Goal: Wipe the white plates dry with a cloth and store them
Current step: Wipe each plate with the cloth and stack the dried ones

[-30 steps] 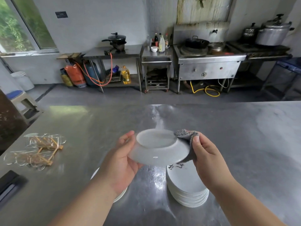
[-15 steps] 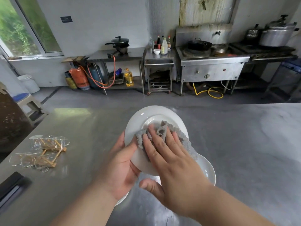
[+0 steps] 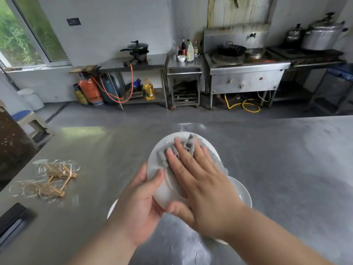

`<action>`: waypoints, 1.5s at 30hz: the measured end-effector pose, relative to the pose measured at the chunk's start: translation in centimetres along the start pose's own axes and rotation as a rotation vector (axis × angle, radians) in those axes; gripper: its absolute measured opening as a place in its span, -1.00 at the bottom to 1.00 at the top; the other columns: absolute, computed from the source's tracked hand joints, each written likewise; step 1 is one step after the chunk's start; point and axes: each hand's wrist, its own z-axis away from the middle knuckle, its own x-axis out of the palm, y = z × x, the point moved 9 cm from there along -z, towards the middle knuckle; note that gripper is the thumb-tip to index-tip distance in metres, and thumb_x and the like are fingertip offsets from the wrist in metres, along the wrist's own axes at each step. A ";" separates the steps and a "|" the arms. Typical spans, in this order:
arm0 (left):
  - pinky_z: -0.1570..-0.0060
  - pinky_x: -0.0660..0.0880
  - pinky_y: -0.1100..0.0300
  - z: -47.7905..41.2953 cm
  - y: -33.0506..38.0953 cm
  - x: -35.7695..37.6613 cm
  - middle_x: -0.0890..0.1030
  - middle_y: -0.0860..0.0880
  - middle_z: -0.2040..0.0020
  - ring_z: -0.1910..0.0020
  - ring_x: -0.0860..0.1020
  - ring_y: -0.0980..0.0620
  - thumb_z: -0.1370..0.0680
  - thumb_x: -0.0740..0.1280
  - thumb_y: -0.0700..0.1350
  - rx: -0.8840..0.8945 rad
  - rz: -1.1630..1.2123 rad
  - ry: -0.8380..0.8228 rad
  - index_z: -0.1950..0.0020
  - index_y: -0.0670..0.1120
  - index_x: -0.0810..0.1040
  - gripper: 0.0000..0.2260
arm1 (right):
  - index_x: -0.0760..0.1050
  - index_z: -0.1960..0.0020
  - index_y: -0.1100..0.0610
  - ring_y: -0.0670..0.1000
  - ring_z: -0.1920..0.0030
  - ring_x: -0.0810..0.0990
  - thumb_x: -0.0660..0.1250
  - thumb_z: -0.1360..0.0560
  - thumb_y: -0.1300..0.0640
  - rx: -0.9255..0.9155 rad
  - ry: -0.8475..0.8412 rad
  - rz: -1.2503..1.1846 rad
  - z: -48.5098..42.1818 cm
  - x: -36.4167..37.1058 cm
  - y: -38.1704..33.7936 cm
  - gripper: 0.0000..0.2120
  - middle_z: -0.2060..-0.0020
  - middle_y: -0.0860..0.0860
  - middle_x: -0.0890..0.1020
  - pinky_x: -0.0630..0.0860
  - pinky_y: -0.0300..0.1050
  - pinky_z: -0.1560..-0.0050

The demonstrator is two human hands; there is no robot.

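My left hand [image 3: 139,205] grips a white plate [image 3: 161,150] by its lower left rim, tilted up toward me above the steel table. My right hand [image 3: 198,180] lies flat on the plate's face, fingers straight, pressing a grey cloth [image 3: 188,145] against it. The cloth bunches under my fingertips and hangs over the plate's right rim. Below my hands a stack of white plates [image 3: 241,192] shows at the right, mostly hidden by my right arm. The edge of another white plate [image 3: 111,209] peeks out under my left wrist.
The steel table [image 3: 286,169] spreads wide around me. Bundled wooden sticks in clear wrap [image 3: 49,178] lie at the left, with a dark flat object [image 3: 13,222] at the near left edge. Beyond the floor stand a stove [image 3: 246,73], shelves and gas cylinders [image 3: 89,90].
A second ago the plate was bottom-up with the cloth at its right edge. It has been turned face toward me, and my right hand with the cloth has slid further up it.
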 end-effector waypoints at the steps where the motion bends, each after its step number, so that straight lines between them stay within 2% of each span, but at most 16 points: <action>1: -0.12 0.65 -0.01 -0.1 0.3 0.1 0.61 -0.18 -0.40 -0.33 0.62 -0.15 -0.60 0.33 -0.14 0.009 0.016 0.000 -0.43 -0.02 0.59 -0.62 | -0.01 -0.71 0.11 0.20 -0.69 -0.19 -0.06 -0.57 -0.48 0.038 0.007 0.018 -0.7 -0.6 0.8 -0.08 -0.70 0.08 -0.06 -0.08 0.19 -0.67; 5: -0.14 0.65 -0.12 -0.6 1.5 -0.6 0.63 -0.25 -0.35 -0.29 0.64 -0.23 -0.62 0.29 -0.19 0.045 0.051 0.065 -0.41 -0.13 0.60 -0.64 | -0.25 -0.69 0.12 0.16 -0.65 -0.39 -0.23 -0.54 -0.51 0.195 -0.069 0.018 -0.4 -0.5 2.9 -0.05 -0.67 0.09 -0.29 -0.18 0.16 -0.65; 9: -0.09 0.67 -0.06 -0.8 1.6 -0.7 0.65 -0.29 -0.30 -0.25 0.66 -0.25 -0.63 0.22 -0.19 0.042 0.062 0.092 -0.34 -0.12 0.64 -0.67 | 0.05 -0.69 0.19 0.28 -0.68 -0.04 -0.26 -0.55 -0.50 0.066 -0.056 -0.122 2.8 2.2 -1.8 -0.02 -0.69 0.15 0.03 0.10 0.29 -0.63; 11: 0.00 0.69 -0.02 -0.7 0.9 -0.5 0.67 -0.31 -0.25 -0.20 0.69 -0.25 -0.62 0.22 -0.21 0.022 0.060 0.095 -0.29 -0.16 0.66 -0.68 | 0.08 -0.69 0.16 0.27 -0.67 0.02 -0.26 -0.54 -0.50 0.015 -0.048 -0.128 3.1 2.7 -2.6 -0.03 -0.69 0.13 0.07 0.13 0.28 -0.62; 13: -0.04 0.69 -0.06 -0.6 0.5 -0.3 0.66 -0.28 -0.28 -0.23 0.68 -0.23 -0.61 0.23 -0.21 0.019 0.052 0.090 -0.35 -0.17 0.61 -0.66 | -0.01 -0.71 0.14 0.24 -0.69 -0.08 -0.20 -0.55 -0.49 0.006 -0.034 -0.071 2.0 1.9 -0.9 -0.05 -0.70 0.10 -0.03 0.04 0.26 -0.64; 16: -0.25 0.59 -0.18 -0.7 1.4 -0.2 0.62 -0.24 -0.36 -0.34 0.61 -0.23 -0.62 0.23 -0.18 0.053 -0.002 0.084 -0.46 -0.14 0.54 -0.60 | -0.15 -0.70 0.13 0.16 -0.68 -0.24 -0.15 -0.53 -0.48 0.136 -0.050 -0.041 0.4 0.0 3.1 -0.05 -0.69 0.09 -0.18 -0.07 0.23 -0.65; 18: -0.27 0.56 -0.20 -1.0 2.0 -0.1 0.63 -0.24 -0.36 -0.35 0.60 -0.24 -0.62 0.23 -0.17 0.078 0.005 0.098 -0.47 -0.13 0.52 -0.59 | -0.15 -0.69 0.15 0.17 -0.68 -0.25 -0.12 -0.53 -0.48 0.153 -0.041 -0.060 0.8 0.0 3.1 -0.03 -0.68 0.12 -0.18 -0.07 0.24 -0.65; 22: 0.02 0.70 0.02 -1.1 1.0 0.2 0.71 -0.25 -0.20 -0.14 0.72 -0.18 -0.59 0.25 -0.18 0.072 0.079 0.123 -0.16 -0.06 0.74 -0.71 | 0.08 -0.68 0.23 0.23 -0.68 -0.03 -0.26 -0.54 -0.51 0.068 0.000 -0.134 3.2 1.9 -1.8 0.01 -0.68 0.16 0.06 0.07 0.22 -0.65; 24: 0.11 0.69 0.09 -0.7 -0.2 0.3 0.74 -0.23 -0.14 -0.08 0.74 -0.13 -0.58 0.25 -0.18 0.030 0.088 0.142 -0.01 -0.02 0.79 -0.70 | 0.10 -0.67 0.23 0.22 -0.68 0.02 -0.27 -0.54 -0.50 0.034 0.002 -0.170 3.2 2.1 -2.6 0.01 -0.68 0.15 0.08 0.13 0.20 -0.63; 28: -0.11 0.66 -0.04 -0.5 -0.5 0.7 0.66 -0.19 -0.32 -0.29 0.65 -0.14 -0.65 0.23 -0.18 0.019 0.076 0.028 -0.26 -0.05 0.72 -0.70 | -0.07 -0.69 0.18 0.20 -0.69 -0.16 -0.21 -0.55 -0.47 -0.008 -0.016 -0.068 1.1 0.3 0.2 -0.05 -0.69 0.13 -0.10 -0.06 0.21 -0.66; 31: -0.23 0.61 -0.10 -0.4 0.0 0.9 0.59 -0.22 -0.41 -0.34 0.61 -0.20 -0.60 0.33 -0.13 0.020 0.003 -0.044 -0.43 -0.05 0.60 -0.62 | -0.12 -0.69 0.17 0.22 -0.68 -0.23 -0.22 -0.52 -0.47 0.046 -0.012 -0.032 -0.7 -1.6 2.8 -0.05 -0.68 0.14 -0.17 -0.07 0.24 -0.65; 34: -0.19 0.62 0.00 -0.1 0.3 2.2 0.57 -0.15 -0.45 -0.40 0.58 -0.11 -0.61 0.40 -0.13 0.010 -0.103 -0.142 -0.47 0.05 0.55 -0.58 | 0.08 -0.69 0.14 0.25 -0.68 -0.08 -0.16 -0.53 -0.47 -0.104 0.062 -0.037 -2.0 -3.4 1.0 -0.06 -0.69 0.12 0.01 -0.07 0.23 -0.66; 37: -0.18 0.61 0.06 0.4 0.2 3.6 0.60 -0.19 -0.40 -0.37 0.60 -0.11 -0.52 0.56 -0.10 0.014 -0.113 -0.211 -0.48 -0.04 0.53 -0.46 | 0.27 -0.64 0.11 0.26 -0.64 0.18 -0.12 -0.54 -0.44 -0.198 0.111 0.013 -3.1 -4.7 -0.2 -0.11 -0.64 0.10 0.25 0.02 0.18 -0.66; 40: -0.20 0.62 -0.03 0.5 1.0 2.9 0.63 -0.28 -0.33 -0.30 0.63 -0.21 -0.54 0.45 -0.20 0.074 -0.066 -0.147 -0.41 -0.11 0.60 -0.58 | 0.24 -0.64 0.15 0.17 -0.63 0.21 -0.17 -0.56 -0.44 -0.062 0.131 -0.086 -3.6 -5.8 2.6 -0.10 -0.63 0.10 0.27 0.12 0.18 -0.61; 43: -0.27 0.59 -0.10 0.3 1.7 1.5 0.59 -0.28 -0.39 -0.38 0.57 -0.25 -0.58 0.28 -0.20 0.089 -0.069 -0.070 -0.40 -0.11 0.61 -0.61 | 0.07 -0.68 0.18 -0.03 -0.69 -0.03 -0.23 -0.55 -0.49 0.164 0.113 -0.340 -2.1 -4.3 5.8 -0.04 -0.68 0.05 0.10 0.09 0.12 -0.63; 45: -0.30 0.57 -0.14 0.1 2.0 1.2 0.60 -0.28 -0.38 -0.35 0.60 -0.25 -0.58 0.25 -0.20 0.081 -0.092 -0.059 -0.38 -0.11 0.62 -0.62 | 0.00 -0.68 0.22 -0.01 -0.69 -0.12 -0.24 -0.56 -0.49 0.162 0.096 -0.334 -1.3 -3.5 5.2 -0.02 -0.69 0.07 0.01 0.03 0.18 -0.65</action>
